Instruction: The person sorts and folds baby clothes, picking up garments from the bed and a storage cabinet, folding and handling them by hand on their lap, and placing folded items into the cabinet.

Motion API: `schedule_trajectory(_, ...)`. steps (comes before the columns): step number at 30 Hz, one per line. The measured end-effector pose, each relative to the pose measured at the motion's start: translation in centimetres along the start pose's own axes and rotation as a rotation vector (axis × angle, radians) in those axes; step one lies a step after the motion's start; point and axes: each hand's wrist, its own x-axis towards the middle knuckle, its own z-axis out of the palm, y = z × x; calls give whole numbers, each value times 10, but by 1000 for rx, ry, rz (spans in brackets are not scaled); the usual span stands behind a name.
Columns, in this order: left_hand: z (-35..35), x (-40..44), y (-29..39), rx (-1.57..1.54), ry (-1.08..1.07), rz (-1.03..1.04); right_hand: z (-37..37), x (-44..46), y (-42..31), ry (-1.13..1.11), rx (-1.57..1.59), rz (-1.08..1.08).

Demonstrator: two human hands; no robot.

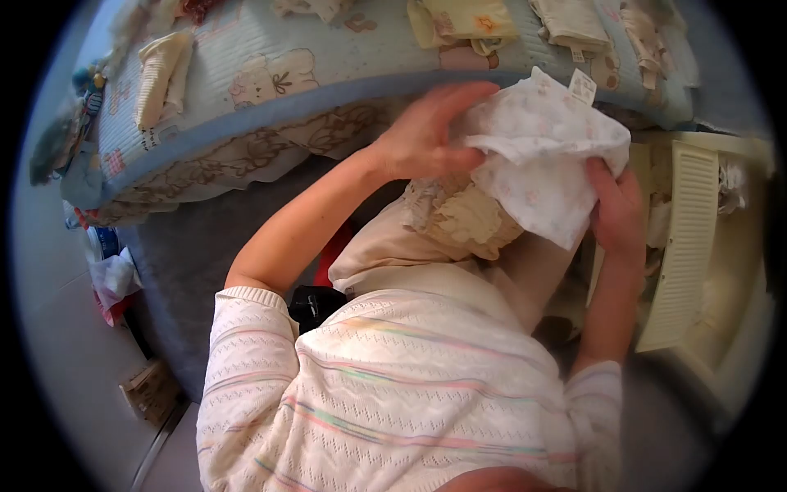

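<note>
A small white printed garment point(545, 135), thin and with a care label sticking up at its top, is held up above my lap. My left hand point(430, 135) is at its left edge, thumb below and fingers above, with the cloth between them; the fingers are slightly blurred. On the right side, my right hand point(615, 201) grips the garment's edge, its thumb on top and its other fingers behind the cloth. Below the garment, a crumpled cream-coloured cloth point(467, 217) with ruffled edges lies on my lap.
In front is a bed with a blue patterned cover point(270, 78). Folded clothes lie on it: a striped cream one point(161, 78), a yellow one point(467, 25) and a beige one point(570, 23). To the right stands an open cream cabinet or drawer unit point(684, 238).
</note>
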Motion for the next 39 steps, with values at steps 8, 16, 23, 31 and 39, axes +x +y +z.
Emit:
schedule_trajectory(8,17,-39,15,392,48,292,-36,-67,32,-44,-238,-80)
schedule_trajectory(16,26,-65,12,487,76,386,-47,-96,59,-40,-18,9)
schedule_trajectory(23,18,-55,4,555,55,373,-62,-92,73,-13,-69,-57)
schedule_trajectory(31,1,-48,8,552,49,437,-71,-93,82,33,36,-98)
schedule_trajectory(39,-16,-48,16,45,16,-43,-60,-76,73,205,351,133)
